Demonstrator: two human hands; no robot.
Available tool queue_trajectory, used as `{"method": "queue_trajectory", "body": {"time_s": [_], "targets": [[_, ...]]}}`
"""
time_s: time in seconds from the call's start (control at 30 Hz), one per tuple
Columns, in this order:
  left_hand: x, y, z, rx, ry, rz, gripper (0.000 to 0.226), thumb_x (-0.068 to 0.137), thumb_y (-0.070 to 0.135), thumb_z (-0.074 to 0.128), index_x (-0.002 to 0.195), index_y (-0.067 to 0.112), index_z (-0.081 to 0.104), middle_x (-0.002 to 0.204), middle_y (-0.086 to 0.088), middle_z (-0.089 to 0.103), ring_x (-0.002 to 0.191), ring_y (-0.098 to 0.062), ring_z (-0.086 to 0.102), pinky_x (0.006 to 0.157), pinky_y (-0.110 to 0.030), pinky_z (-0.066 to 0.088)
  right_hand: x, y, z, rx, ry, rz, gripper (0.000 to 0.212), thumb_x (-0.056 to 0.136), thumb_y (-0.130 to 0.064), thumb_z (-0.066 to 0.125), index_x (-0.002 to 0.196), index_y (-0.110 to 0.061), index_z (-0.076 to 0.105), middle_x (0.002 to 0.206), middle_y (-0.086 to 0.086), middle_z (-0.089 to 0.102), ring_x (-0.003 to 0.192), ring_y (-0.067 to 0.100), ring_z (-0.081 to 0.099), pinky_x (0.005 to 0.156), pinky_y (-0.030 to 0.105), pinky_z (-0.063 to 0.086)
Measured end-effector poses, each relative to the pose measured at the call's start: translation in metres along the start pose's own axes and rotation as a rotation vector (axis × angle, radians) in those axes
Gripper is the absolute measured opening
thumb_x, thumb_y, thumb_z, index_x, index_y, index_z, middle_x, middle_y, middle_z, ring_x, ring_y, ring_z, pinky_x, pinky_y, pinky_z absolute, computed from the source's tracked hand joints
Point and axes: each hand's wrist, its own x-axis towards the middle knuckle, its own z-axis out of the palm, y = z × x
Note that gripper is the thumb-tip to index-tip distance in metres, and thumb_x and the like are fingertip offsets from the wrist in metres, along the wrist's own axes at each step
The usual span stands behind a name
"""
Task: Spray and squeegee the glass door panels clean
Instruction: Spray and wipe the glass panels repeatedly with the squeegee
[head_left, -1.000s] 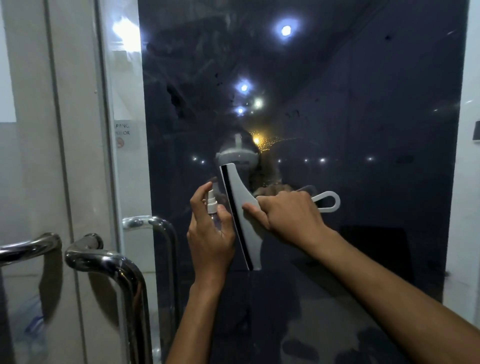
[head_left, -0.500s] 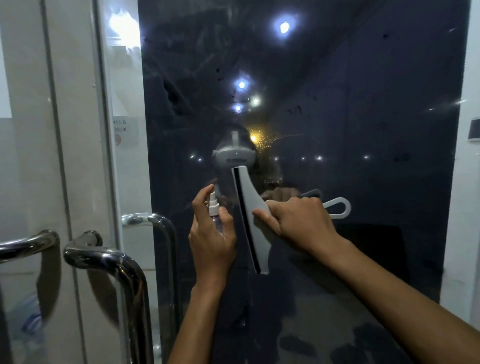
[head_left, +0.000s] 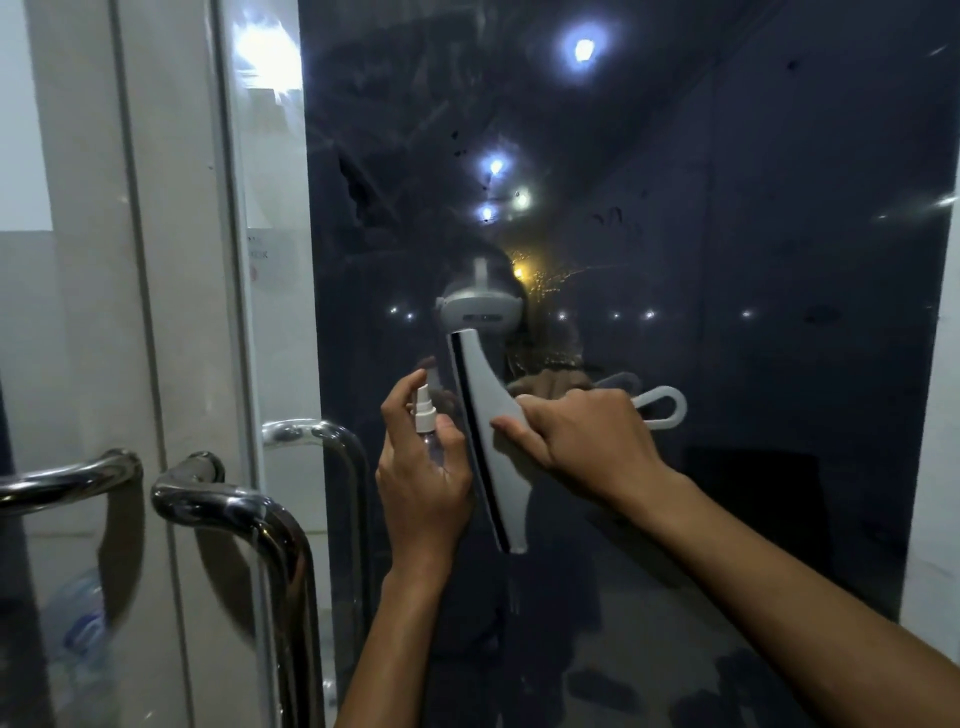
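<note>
A dark glass door panel fills the view, with smudges and light reflections on it. My right hand grips a grey squeegee by its handle, the black rubber blade standing nearly upright against the glass. The handle's loop end sticks out to the right of my fist. My left hand holds a small clear spray bottle with a white nozzle, just left of the blade, index finger raised over the top.
Curved chrome door handles jut out at lower left, one more behind the glass edge. A second glass panel stands at left. A white wall borders the right edge.
The squeegee and my right hand slid a little right and down, then back left along the glass. My left hand with the bottle stayed nearly in place.
</note>
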Motion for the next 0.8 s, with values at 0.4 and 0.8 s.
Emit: {"method": "queue_trajectory", "body": {"time_s": [0.4,0.8], "targets": [[0.003,0.000,0.012,-0.018,0.011,0.001,0.038,0.100,0.026,0.043,0.137,0.031,0.037,0.093,-0.005,0.064,0.073,-0.010,0.063,0.060,-0.014,0.046,0.000,0.062,-0.026,0.038,-0.158,0.180,0.072,0.094,-0.071,0.013,0.106,-0.030,0.071,0.095,0.000,0.067,0.083,0.023,0.063,0.080,0.037,0.049],[-0.001,0.014,0.031,-0.042,-0.057,0.009,0.038,0.099,0.030,0.042,0.137,0.033,0.038,0.099,-0.007,0.064,0.075,-0.014,0.064,0.060,-0.025,0.051,-0.028,0.106,-0.024,0.119,-0.083,0.392,0.066,0.095,-0.070,0.013,0.073,-0.026,0.057,0.066,-0.003,0.057,0.068,0.025,0.060,0.075,0.043,0.051]]}}
